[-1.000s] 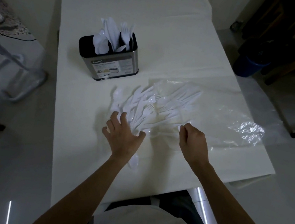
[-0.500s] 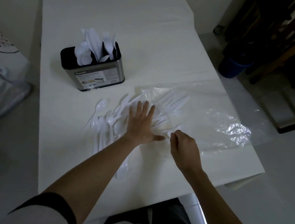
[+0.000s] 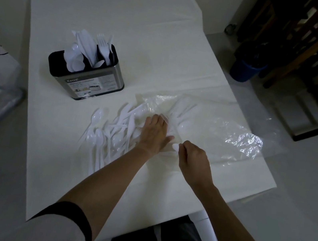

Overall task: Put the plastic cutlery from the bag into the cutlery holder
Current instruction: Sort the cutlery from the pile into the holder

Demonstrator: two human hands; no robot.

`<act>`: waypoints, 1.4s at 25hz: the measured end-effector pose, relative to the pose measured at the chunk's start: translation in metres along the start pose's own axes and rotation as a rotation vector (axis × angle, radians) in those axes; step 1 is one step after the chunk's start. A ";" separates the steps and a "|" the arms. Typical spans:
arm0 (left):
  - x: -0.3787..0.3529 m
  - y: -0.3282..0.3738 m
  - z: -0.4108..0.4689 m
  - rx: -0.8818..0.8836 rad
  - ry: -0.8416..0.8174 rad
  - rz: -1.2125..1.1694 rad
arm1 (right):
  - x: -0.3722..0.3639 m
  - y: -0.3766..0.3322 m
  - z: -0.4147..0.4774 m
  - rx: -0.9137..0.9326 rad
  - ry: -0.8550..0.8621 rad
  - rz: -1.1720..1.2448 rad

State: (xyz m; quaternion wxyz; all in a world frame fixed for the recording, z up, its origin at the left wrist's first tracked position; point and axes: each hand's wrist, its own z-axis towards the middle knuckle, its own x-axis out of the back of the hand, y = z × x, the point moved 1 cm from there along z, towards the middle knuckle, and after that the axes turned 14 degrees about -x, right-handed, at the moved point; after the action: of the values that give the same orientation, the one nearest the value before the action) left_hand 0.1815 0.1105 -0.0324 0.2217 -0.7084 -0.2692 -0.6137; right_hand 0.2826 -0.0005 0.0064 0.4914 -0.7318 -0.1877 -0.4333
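Holder (image 3: 89, 79) part-filled w/ cutlery; left hand (image 3: 154, 134) flat in bag (image 3: 215, 129), right hand (image 3: 193, 159) pinching bag.

Open tabletop (image 3: 112, 18) behind and left of holder (image 3: 89, 81). Holder's left compartment free, the others crowded with cutlery. Loose spoons (image 3: 100, 138) and bag (image 3: 205, 126) spread across near right; bare strip between holder and spoons.

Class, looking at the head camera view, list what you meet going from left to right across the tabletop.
cutlery holder → loose cutlery pile → left hand → right hand → plastic bag
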 end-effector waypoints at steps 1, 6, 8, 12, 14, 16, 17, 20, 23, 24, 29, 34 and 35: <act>0.000 0.002 0.001 -0.024 -0.008 0.011 | -0.001 0.002 0.001 -0.001 -0.002 0.008; 0.003 0.006 0.002 -0.065 -0.061 -0.042 | -0.004 0.007 0.004 -0.012 -0.009 0.040; 0.010 0.005 0.000 -0.059 -0.044 -0.084 | -0.001 0.003 0.005 0.004 0.019 0.035; 0.028 0.000 -0.018 0.012 0.018 -0.294 | 0.008 -0.004 0.008 0.009 0.081 -0.010; 0.035 -0.006 -0.031 0.058 -0.010 -0.429 | 0.008 -0.003 0.008 0.010 0.077 -0.015; 0.037 -0.016 -0.045 0.111 -0.044 -0.561 | 0.006 -0.004 0.007 0.010 0.071 -0.013; 0.038 -0.020 -0.052 0.139 -0.047 -0.622 | 0.005 -0.004 0.006 0.016 0.074 -0.014; 0.038 -0.032 -0.078 0.262 0.022 -0.795 | 0.000 -0.003 0.003 0.053 0.081 -0.018; 0.035 -0.040 -0.104 0.472 0.125 -0.934 | -0.003 -0.003 0.003 0.060 0.080 -0.015; 0.035 -0.042 -0.112 0.540 0.165 -0.955 | -0.004 -0.004 0.002 0.059 0.080 -0.013; 0.017 -0.044 -0.119 0.733 0.332 -0.956 | -0.007 -0.004 0.004 0.080 0.108 0.009; 0.014 -0.041 -0.099 0.837 0.269 -1.002 | -0.008 -0.002 0.005 0.054 0.113 0.002; 0.016 -0.042 -0.094 0.840 0.232 -1.017 | -0.007 -0.003 0.005 0.055 0.112 0.000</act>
State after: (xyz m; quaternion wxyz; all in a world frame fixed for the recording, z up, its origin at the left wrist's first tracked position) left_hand 0.0849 0.0838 -0.0028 0.1893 -0.2763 -0.7601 -0.5568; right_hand 0.2789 0.0065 0.0012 0.5211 -0.6927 -0.1717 -0.4682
